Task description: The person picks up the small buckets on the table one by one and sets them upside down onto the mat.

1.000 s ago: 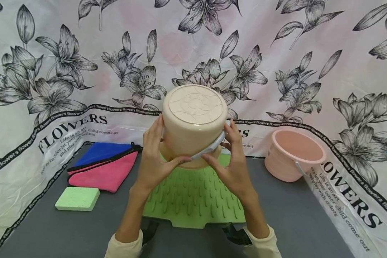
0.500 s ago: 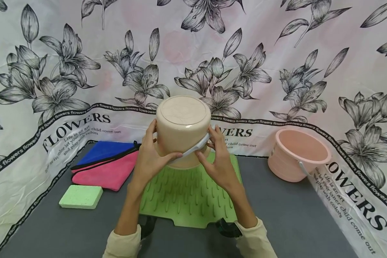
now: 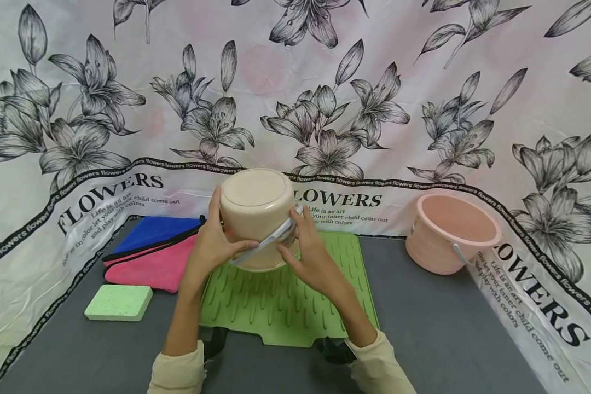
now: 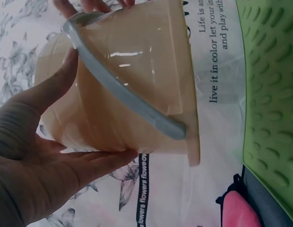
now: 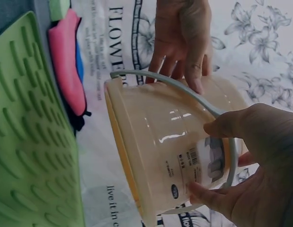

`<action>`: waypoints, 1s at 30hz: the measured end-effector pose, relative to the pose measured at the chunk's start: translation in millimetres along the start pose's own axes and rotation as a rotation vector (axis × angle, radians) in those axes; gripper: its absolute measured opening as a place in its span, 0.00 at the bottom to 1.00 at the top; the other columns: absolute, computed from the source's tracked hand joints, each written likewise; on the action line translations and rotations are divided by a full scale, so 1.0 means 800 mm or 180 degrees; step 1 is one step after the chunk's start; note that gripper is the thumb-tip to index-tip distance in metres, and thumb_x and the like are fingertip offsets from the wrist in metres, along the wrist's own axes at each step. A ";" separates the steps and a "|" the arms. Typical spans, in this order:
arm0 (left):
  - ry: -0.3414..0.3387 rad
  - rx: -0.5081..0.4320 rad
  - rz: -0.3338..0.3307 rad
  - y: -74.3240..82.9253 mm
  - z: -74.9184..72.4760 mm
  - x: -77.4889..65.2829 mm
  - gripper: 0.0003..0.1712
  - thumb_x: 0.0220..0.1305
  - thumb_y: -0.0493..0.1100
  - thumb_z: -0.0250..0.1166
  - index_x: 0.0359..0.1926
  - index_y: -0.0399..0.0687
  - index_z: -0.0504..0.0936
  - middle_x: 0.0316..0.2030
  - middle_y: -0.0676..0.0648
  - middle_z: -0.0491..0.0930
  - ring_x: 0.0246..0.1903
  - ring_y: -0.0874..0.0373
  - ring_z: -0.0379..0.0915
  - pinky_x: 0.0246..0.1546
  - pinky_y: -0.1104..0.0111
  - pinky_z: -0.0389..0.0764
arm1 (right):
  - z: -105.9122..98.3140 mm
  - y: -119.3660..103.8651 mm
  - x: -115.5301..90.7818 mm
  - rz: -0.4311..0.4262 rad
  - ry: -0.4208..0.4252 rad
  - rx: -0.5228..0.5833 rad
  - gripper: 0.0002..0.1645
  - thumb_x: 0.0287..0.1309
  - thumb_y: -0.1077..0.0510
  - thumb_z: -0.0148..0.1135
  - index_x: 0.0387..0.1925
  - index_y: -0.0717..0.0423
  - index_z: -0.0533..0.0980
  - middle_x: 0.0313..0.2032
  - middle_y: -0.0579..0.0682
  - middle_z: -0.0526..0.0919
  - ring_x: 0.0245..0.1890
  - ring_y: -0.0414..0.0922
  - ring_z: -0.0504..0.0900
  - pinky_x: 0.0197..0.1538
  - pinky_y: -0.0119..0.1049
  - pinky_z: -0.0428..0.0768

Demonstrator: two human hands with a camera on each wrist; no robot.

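Observation:
Both hands hold a cream bucket [image 3: 256, 216] upside down above a green ridged mat [image 3: 290, 317]. My left hand [image 3: 209, 246] grips its left side, the thumb lying against the pale grey handle [image 4: 118, 90]. On the other side, my right hand [image 3: 315, 260] holds the bucket wall and handle between thumb and fingers. A printed label [image 5: 203, 163] shows near the right fingers in the right wrist view. The bucket's inside is mostly hidden, with only a strip within the rim visible from the right wrist.
A pink bucket [image 3: 448, 235] stands upright at the right of the grey table [image 3: 413, 328]. At left lie a blue and pink zipped cloth pouch [image 3: 152, 254] and a light green sponge block [image 3: 118, 302]. A flower-printed sheet [image 3: 266, 71] forms the backdrop.
The cream bucket has moved down and to the left with both hands on it, so more of the mat shows. Its handle appears tilted more steeply. The other objects stay put.

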State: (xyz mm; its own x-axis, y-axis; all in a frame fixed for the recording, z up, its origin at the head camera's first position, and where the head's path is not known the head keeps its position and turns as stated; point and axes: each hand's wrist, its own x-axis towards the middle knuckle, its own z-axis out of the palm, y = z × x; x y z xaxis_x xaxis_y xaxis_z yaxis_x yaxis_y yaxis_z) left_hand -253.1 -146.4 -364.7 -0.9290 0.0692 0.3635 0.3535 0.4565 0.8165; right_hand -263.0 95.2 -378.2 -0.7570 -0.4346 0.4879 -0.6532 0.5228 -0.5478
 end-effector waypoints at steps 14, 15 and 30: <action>-0.0322 0.0030 -0.0090 -0.054 0.001 0.009 0.81 0.45 0.40 0.87 0.85 0.51 0.36 0.78 0.28 0.57 0.70 0.29 0.66 0.70 0.34 0.68 | 0.015 0.019 -0.003 0.0435 -0.0798 0.0021 0.51 0.74 0.52 0.63 0.85 0.54 0.45 0.82 0.72 0.37 0.66 0.69 0.78 0.70 0.62 0.75; -0.0327 0.0054 -0.0144 -0.058 0.001 0.009 0.80 0.44 0.41 0.88 0.85 0.52 0.38 0.77 0.27 0.58 0.69 0.28 0.67 0.69 0.34 0.69 | 0.017 0.021 -0.003 0.0431 -0.0857 -0.0012 0.50 0.75 0.51 0.62 0.85 0.54 0.45 0.82 0.72 0.37 0.69 0.69 0.75 0.71 0.62 0.74; -0.0639 0.0547 -0.0390 -0.066 -0.001 0.005 0.76 0.45 0.44 0.87 0.83 0.50 0.41 0.72 0.20 0.62 0.65 0.22 0.71 0.64 0.33 0.74 | 0.004 0.026 -0.009 0.0459 -0.1661 -0.0014 0.48 0.77 0.52 0.58 0.84 0.55 0.43 0.82 0.71 0.32 0.81 0.69 0.50 0.77 0.63 0.65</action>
State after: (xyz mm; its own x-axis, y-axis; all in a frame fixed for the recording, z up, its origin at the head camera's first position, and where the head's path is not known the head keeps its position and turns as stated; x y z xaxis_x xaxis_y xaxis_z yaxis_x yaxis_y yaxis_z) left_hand -275.1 -171.1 -406.1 -0.9728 0.1706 0.1568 0.2294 0.6147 0.7547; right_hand -271.0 107.2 -395.0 -0.7475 -0.6642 0.0048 -0.5428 0.6066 -0.5809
